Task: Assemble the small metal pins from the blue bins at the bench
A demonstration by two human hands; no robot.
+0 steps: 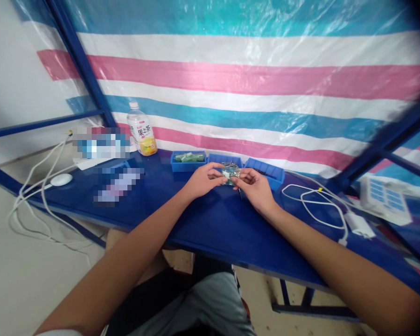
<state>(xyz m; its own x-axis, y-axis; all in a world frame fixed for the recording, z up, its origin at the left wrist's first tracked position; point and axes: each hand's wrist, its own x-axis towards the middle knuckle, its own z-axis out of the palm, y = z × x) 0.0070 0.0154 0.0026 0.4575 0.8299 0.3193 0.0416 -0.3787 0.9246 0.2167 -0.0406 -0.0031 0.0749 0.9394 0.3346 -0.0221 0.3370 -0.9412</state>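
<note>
Above the middle of the blue table, my left hand [208, 178] and my right hand [255, 185] grip a small, shiny, clear plastic packet [230, 173] from its two sides. Fingers and thumbs of both hands are closed on it. Bits of green and silver show at the packet, too small to name. Just behind the hands stands a row of blue bins: the left bin [188, 166] holds green packets, the middle bin [219, 157] is partly covered by my hands, and the right bin [271, 175] has something dark inside.
A drink bottle [142, 130] stands at the back left, near a white round device [61, 180] and blurred-out items. White cables, a white charger [360, 225] and a power strip [385, 199] lie on the right. A striped plastic sheet [231, 84] hangs behind the blue table [203, 224].
</note>
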